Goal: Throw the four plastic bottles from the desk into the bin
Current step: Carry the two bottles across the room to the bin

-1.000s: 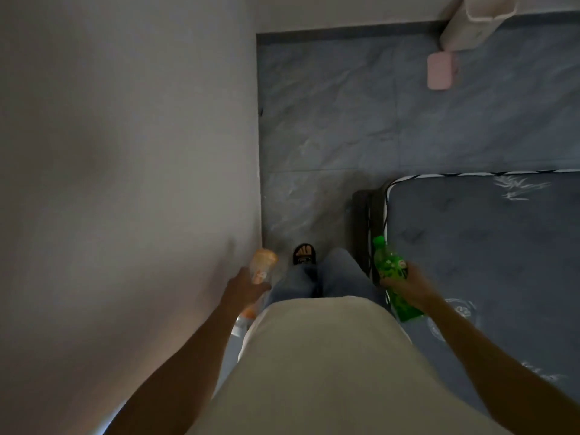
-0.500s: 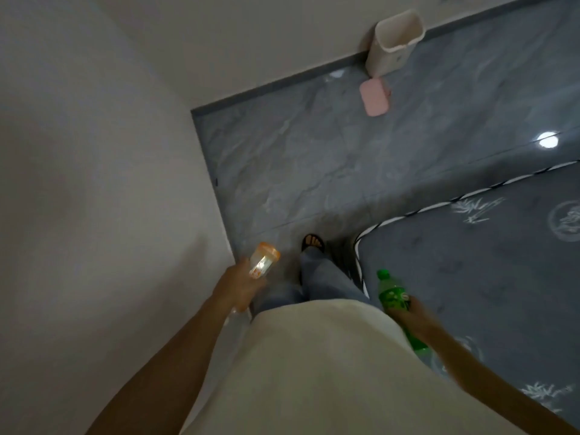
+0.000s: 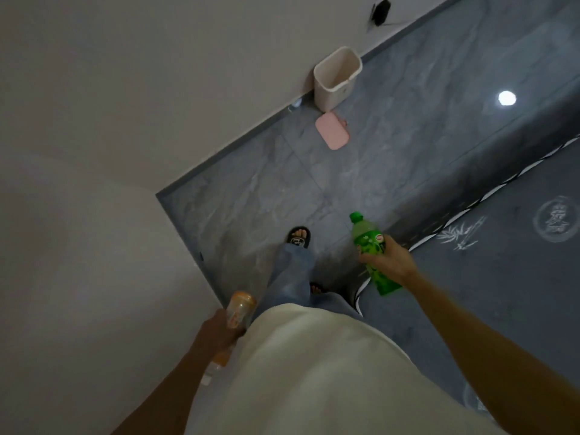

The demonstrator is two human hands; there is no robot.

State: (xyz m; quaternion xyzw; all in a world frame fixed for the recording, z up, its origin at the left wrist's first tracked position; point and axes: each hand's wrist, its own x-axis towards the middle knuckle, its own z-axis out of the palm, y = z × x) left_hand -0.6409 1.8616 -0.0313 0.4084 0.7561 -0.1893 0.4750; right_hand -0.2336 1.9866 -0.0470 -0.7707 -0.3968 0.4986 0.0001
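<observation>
Head view: carry step. Left hand [image 3: 216,332] wraps the orange bottle [image 3: 239,310], right hand [image 3: 389,260] wraps the green bottle [image 3: 372,255], both well short of the bin [image 3: 335,80] by the wall. Next: close in, release over its open top.

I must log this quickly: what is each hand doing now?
Left hand: closed on an orange-capped clear plastic bottle.
Right hand: closed on a green plastic bottle.

The left hand [image 3: 219,331] grips an orange bottle [image 3: 239,312]; the right hand [image 3: 390,262] grips a green bottle [image 3: 367,243]. Ahead, an open white bin [image 3: 336,80] stands against the wall, a pink lid [image 3: 332,130] lying on the floor just beside it
</observation>
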